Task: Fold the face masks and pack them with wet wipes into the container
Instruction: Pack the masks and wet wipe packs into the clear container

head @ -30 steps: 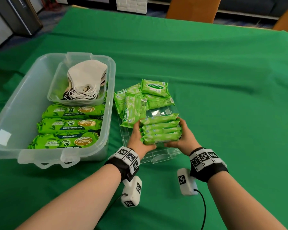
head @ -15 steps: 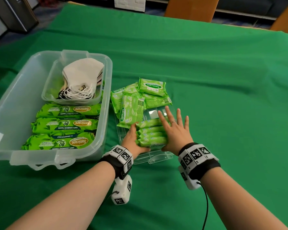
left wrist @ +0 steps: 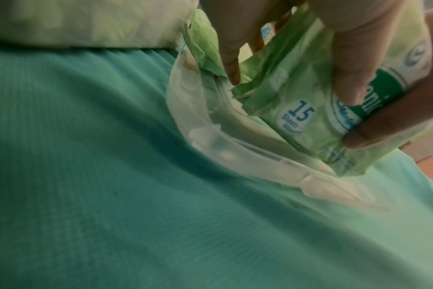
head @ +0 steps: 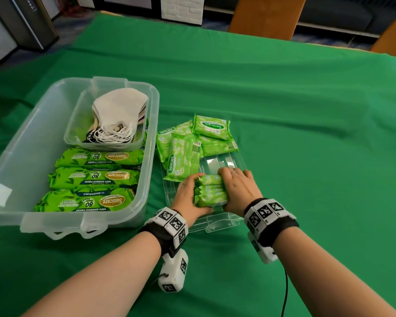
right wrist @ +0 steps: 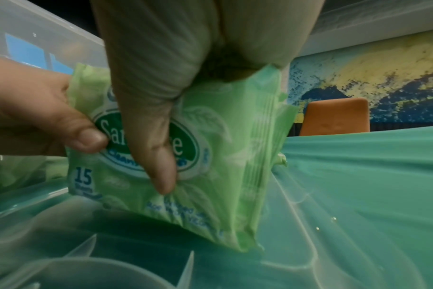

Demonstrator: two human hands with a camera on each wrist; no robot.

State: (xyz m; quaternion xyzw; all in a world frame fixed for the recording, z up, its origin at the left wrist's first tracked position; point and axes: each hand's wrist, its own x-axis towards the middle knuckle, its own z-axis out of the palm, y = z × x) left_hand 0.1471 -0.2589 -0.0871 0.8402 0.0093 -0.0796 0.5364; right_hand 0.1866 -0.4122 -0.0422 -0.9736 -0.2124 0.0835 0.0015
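Observation:
A stack of small green wet wipe packs [head: 209, 191] stands on edge on a clear lid [head: 220, 221] lying on the table. My left hand [head: 188, 197] grips the stack's left end and my right hand [head: 240, 191] curls over its right end and far side. In the right wrist view my thumb [right wrist: 148, 146] presses the front pack [right wrist: 218, 156]. The left wrist view shows the same pack [left wrist: 297, 121]. Folded white face masks [head: 118, 110] lie in a small tray [head: 78, 124] inside the large clear container [head: 152, 133], behind three big wipe packs [head: 101, 175].
More small wipe packs [head: 192, 143] lie piled on the lid's far end, just beyond my hands. The container stands left of the lid, almost touching it. Green cloth [head: 306, 156] covers the table; orange chairs [head: 265, 14] stand beyond the far edge.
Half a second ago my right hand lay flat and spread over the stack; now its fingers curl around the far side. My left hand has kept its hold.

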